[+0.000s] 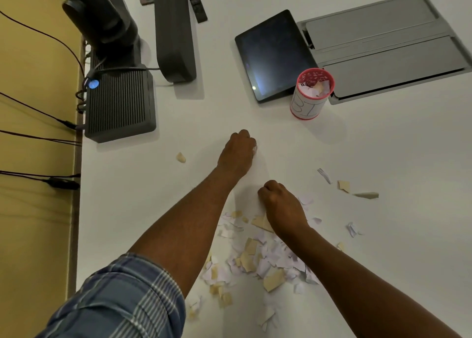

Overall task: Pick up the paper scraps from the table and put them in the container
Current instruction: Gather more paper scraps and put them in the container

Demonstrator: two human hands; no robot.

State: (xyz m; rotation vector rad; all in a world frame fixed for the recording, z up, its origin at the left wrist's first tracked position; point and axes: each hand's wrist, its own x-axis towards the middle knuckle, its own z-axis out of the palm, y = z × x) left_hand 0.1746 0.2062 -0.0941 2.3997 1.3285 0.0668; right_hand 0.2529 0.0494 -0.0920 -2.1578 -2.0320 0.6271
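Paper scraps (258, 261) under fists; L hand (238, 153) grips some.

Cream and pale lilac paper scraps (258, 261) on a white table (383, 146), red-rimmed container (310, 93), blue plaid sleeve (122, 299).

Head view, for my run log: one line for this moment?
left hand: grips scraps | right hand: fist above pile | container: part filled

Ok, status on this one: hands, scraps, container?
Left hand fisted, white scrap at fingertips. Right hand curled over the scraps pile, contents hidden. Container upright, partly filled. Path clear.
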